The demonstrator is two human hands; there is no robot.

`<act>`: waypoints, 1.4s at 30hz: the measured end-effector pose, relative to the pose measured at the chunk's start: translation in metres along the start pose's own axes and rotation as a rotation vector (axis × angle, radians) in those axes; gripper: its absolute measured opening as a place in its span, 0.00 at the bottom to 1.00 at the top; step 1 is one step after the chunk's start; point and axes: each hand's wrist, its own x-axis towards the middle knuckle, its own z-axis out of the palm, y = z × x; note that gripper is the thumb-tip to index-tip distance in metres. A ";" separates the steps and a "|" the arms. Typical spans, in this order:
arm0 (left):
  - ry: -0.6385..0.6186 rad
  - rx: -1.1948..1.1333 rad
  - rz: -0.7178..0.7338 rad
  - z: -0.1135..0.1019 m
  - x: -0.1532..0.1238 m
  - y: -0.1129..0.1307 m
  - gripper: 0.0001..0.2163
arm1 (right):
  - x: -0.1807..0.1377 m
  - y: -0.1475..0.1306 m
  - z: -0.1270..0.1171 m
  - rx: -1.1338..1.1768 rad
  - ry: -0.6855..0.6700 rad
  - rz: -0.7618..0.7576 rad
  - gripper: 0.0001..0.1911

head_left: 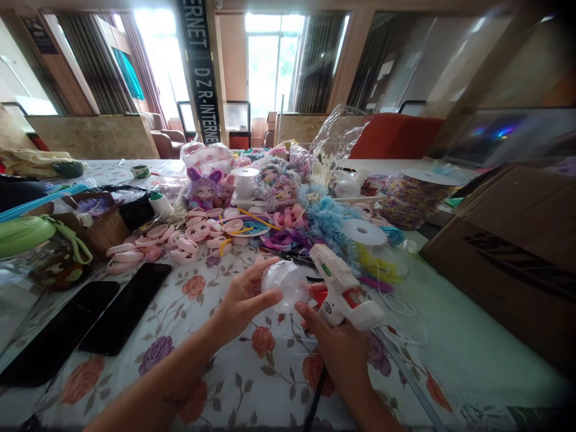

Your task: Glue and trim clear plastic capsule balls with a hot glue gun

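Observation:
A clear, whitish plastic ball (284, 287) is in my left hand (243, 303), whose thumb and fingers curve around its left side. My right hand (342, 354) is closed on a white hot glue gun (344, 294) with a red trigger, just right of the ball. Its thumb reaches toward the ball's lower right edge; whether it presses on it I cannot tell. Most of the right hand's other fingers are hidden by the gun. A black cord (318, 390) runs down beneath that wrist. Dark-handled scissors (301, 258) lie partly hidden behind the ball.
Pink doll face pieces (184, 246) lie heaped beyond my hands, before furry dolls (203, 189). Blue fluffy yarn (330, 219) and a white spool (364, 232) sit to the right. Two black phones (126, 309) lie at left; a large cardboard box (508, 240) stands right.

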 end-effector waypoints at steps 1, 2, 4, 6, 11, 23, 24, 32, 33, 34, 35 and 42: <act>0.003 -0.005 -0.002 0.000 0.000 -0.001 0.26 | 0.000 -0.002 -0.001 0.011 -0.004 -0.005 0.25; 0.006 -0.013 -0.004 0.000 0.001 -0.002 0.27 | 0.000 -0.004 -0.001 0.022 -0.006 -0.016 0.25; 0.006 -0.031 -0.008 -0.001 0.002 -0.004 0.30 | 0.001 -0.007 -0.002 0.048 -0.005 -0.046 0.26; -0.010 -0.044 -0.013 -0.002 0.003 -0.006 0.33 | 0.003 -0.010 -0.003 0.076 0.000 -0.069 0.26; -0.046 -0.031 -0.024 -0.003 0.003 -0.003 0.30 | 0.004 -0.011 -0.003 0.070 0.005 -0.087 0.22; -0.040 -0.038 -0.024 -0.005 0.004 -0.004 0.27 | 0.004 -0.005 -0.002 0.063 -0.012 -0.099 0.22; -0.050 -0.050 -0.027 -0.006 0.005 -0.004 0.28 | 0.004 -0.005 -0.002 0.071 -0.014 -0.101 0.23; -0.069 -0.014 -0.016 -0.005 0.003 0.002 0.23 | 0.005 0.004 0.001 0.041 0.001 -0.049 0.24; -0.057 -0.006 -0.006 -0.004 0.002 0.002 0.23 | 0.004 0.003 0.001 0.043 0.002 -0.054 0.25; -0.048 0.000 0.000 -0.004 0.002 0.002 0.23 | 0.004 0.002 0.001 0.047 -0.002 -0.060 0.25; -0.041 0.003 0.004 -0.003 0.002 0.002 0.23 | 0.004 0.001 0.001 0.055 -0.007 -0.066 0.25; -0.048 -0.020 0.007 -0.003 0.003 -0.002 0.27 | 0.005 0.000 0.000 0.077 -0.018 -0.111 0.26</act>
